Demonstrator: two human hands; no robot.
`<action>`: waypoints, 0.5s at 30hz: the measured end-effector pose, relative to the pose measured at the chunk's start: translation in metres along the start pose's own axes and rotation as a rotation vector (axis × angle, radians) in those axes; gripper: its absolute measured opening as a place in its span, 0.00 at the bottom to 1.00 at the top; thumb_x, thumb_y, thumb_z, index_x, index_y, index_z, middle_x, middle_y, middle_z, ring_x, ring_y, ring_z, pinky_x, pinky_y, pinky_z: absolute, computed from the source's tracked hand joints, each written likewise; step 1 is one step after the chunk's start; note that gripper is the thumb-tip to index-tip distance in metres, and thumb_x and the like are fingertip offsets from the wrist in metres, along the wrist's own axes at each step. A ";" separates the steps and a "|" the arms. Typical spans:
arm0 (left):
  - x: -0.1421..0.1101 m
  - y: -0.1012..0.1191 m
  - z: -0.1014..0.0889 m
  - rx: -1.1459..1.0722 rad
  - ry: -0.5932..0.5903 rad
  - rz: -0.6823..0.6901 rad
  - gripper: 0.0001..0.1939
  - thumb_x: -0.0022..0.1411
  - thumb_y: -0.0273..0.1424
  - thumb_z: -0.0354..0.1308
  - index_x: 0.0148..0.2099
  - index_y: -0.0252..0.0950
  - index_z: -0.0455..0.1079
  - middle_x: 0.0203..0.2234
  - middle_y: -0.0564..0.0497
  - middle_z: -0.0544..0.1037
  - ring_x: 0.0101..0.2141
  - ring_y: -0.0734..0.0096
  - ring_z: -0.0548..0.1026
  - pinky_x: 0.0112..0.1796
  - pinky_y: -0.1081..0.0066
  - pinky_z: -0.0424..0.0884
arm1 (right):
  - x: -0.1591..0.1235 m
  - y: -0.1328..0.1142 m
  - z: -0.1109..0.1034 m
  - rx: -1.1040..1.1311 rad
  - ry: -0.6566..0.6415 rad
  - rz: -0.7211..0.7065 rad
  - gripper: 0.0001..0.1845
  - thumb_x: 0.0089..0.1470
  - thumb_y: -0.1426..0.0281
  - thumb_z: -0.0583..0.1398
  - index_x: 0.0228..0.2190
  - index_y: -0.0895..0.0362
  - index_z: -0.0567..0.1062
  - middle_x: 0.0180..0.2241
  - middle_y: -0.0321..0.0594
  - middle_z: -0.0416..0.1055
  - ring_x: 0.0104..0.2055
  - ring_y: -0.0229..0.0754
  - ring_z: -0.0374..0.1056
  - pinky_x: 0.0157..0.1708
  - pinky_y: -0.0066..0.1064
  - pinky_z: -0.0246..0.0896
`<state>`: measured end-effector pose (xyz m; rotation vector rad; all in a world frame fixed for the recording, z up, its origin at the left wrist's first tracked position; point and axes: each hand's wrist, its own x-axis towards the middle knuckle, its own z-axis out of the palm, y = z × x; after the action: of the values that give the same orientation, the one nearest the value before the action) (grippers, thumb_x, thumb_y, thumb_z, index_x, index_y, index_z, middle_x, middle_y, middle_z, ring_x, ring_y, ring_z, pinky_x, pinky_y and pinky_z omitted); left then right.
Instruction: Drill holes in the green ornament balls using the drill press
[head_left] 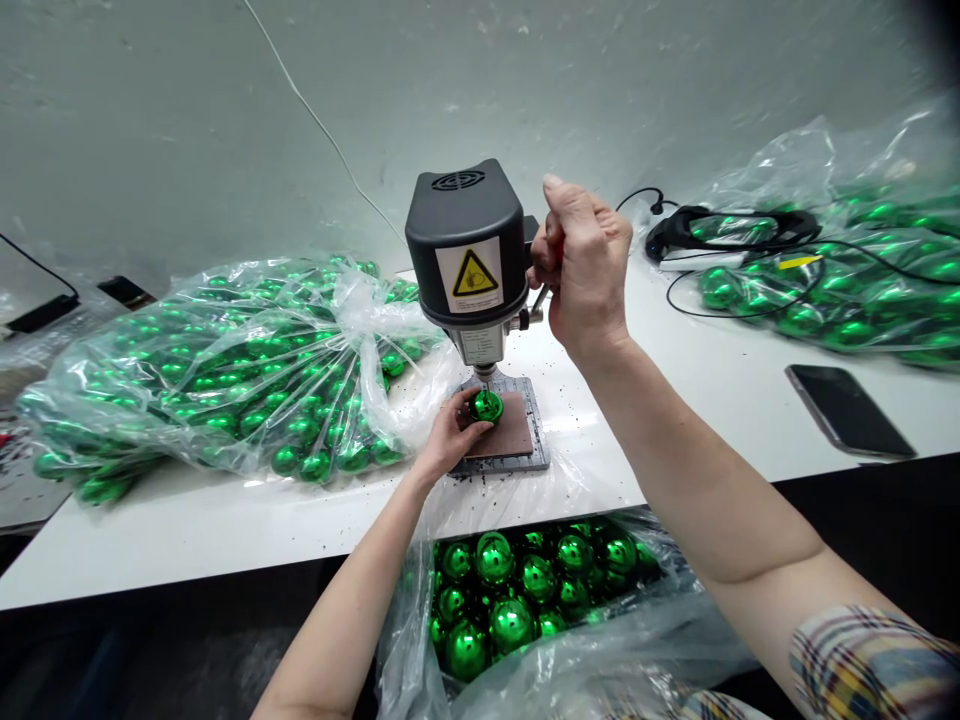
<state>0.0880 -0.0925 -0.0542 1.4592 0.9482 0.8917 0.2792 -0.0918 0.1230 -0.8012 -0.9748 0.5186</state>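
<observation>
A black bench drill press (466, 235) with a yellow warning label stands on the white table. My left hand (452, 432) pinches a shiny green ball (487, 405) on the brown pad (510, 428) of the press base. The drill bit comes down right at the top of the ball; whether it has entered I cannot tell. My right hand (583, 262) is raised beside the press head, its fingers wrapped round the feed lever (541, 298). Most of the lever's grip is hidden by the fingers.
Below the table edge, an open plastic bag (600, 665) holds several green balls (514, 622). Another full bag (225, 370) lies left of the press, more bags (862, 270) at right. A phone (849, 408) and a black cable (874, 265) are on the right side. Dark shavings dot the tabletop.
</observation>
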 end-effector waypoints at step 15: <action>-0.007 -0.010 0.020 0.089 0.077 0.069 0.25 0.50 0.32 0.73 0.51 0.39 0.75 0.43 0.46 0.77 0.46 0.57 0.73 0.50 0.63 0.67 | -0.007 -0.007 0.001 0.009 0.025 0.003 0.33 0.54 0.40 0.56 0.18 0.53 0.56 0.15 0.31 0.51 0.18 0.31 0.52 0.15 0.28 0.50</action>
<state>0.1033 -0.1058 -0.0660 1.5498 1.0105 0.9723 0.2749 -0.1006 0.1254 -0.7994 -0.9483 0.5143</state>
